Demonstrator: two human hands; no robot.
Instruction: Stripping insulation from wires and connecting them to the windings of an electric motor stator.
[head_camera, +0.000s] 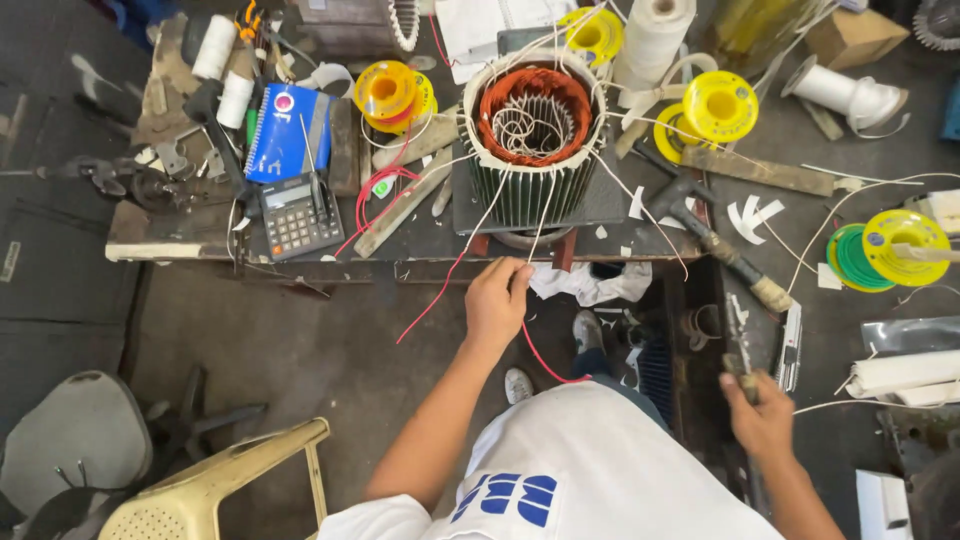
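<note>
The stator (532, 140) stood upright on a dark plate near the front edge of the worktop (180, 240), its copper windings showing inside the white-lined core and several white leads (487, 215) trailing down over the ribbed side. The left hand (497, 298) was clenched around a bunch of those leads together with a red wire (432, 300), just below the worktop edge. The right hand (762, 415) was closed on the end of a dark tool (738, 345), low at the right, with a thin white lead running off beside it.

The main risk, as I judged it, lay in the pull. The leads ran taut from the core to the left hand, so a hard tug could tear the white insulation at the slot mouths or drag a coil turn out of place. The stator sat close to the edge; a sideways pull might tip it or slide it off toward the floor.

Clutter added to it. Yellow spools (395, 95), a calculator (298, 215), a blue notebook (288, 130) and a hammer (700, 225) crowded the stator, and loose leads crossed over them, so a wire could snag a spool and drag it down. The red wire looped near the person's legs and could catch there.
</note>
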